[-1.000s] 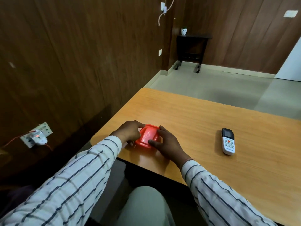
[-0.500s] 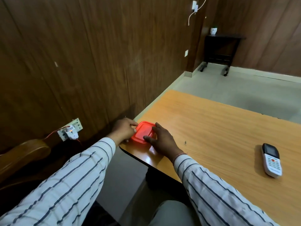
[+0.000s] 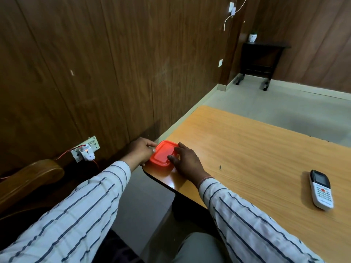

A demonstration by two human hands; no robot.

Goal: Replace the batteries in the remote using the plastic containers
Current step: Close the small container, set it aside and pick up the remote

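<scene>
A small square container with a red lid (image 3: 163,153) sits at the near left corner of the wooden table (image 3: 256,149). My left hand (image 3: 141,150) grips its left side, fingers curled against the rim. On its right side my right hand (image 3: 187,161) rests with fingers on the lid and its edge. The white remote (image 3: 321,190) with a dark screen lies face up on the table, far to the right of both hands. No batteries are visible.
A wood-panelled wall runs close along the table's left side, with a socket and plugged charger (image 3: 86,151) low on it. A wooden chair arm (image 3: 28,179) is at the left. A dark side table (image 3: 263,59) stands in the far corner.
The view has swung left, so the remote now sits further right in frame. Both hands have stayed on the red-lidded container at the table corner.
</scene>
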